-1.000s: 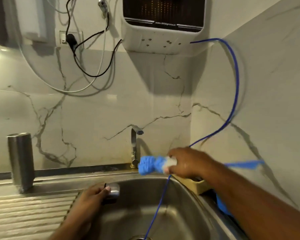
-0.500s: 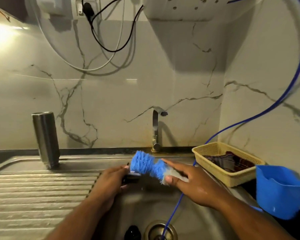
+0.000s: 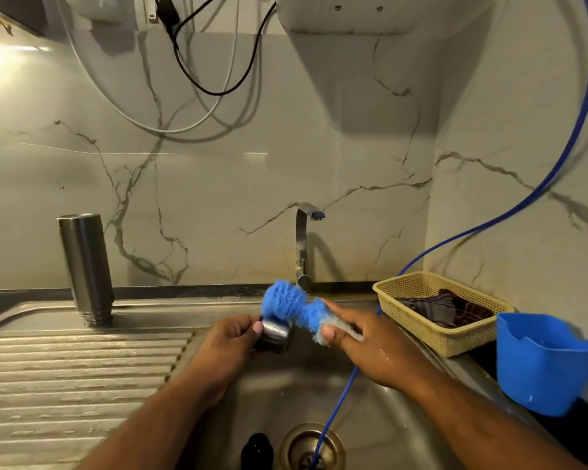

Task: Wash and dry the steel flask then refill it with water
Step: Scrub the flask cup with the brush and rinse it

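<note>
Scrubbing is being done just in front of the tap, over the sink. A small steel cap, judged to be the flask's lid, is being pinched between the thumb and curled fingers of the left hand. The pale handle of a blue brush is being gripped by the right hand, with the bristle head being held against the cap.

The steel flask is standing mouth down on the ribbed steel table, well to the left of the tap and apart from both hands. It is being judged as rigid, fairly light while empty, and slippery when wet, since its wall is smooth and water is glistening on the right hand. A full wrap around the middle of the body is being judged the surest hold, with the threaded neck being avoided.

Just right of the tap, a yellow basket is sitting beside a blue tub.
</note>
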Available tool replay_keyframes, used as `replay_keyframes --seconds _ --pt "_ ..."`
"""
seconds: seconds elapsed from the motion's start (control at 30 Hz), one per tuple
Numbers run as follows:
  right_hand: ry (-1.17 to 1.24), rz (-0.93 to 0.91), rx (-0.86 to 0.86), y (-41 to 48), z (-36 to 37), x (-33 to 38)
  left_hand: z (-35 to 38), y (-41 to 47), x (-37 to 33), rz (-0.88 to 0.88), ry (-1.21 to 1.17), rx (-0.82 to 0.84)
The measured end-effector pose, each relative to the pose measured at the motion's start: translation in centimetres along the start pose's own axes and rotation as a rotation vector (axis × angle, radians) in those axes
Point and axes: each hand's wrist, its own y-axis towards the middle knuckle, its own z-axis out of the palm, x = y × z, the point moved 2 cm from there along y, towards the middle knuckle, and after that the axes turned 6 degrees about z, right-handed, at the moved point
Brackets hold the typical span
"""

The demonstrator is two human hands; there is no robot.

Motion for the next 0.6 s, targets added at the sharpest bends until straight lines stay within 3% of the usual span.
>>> replay_keyframes --seconds 0.3,0.6 --pt "0.056 -0.028 -0.026 0.1 -0.3 0.1 -0.3 0.3 0.4 0.003 0.003 -0.03" --pt "0.044 -0.06 -0.002 -0.4 0.3 0.9 -0.1 0.1 0.0 0.02 -0.162 -0.03"
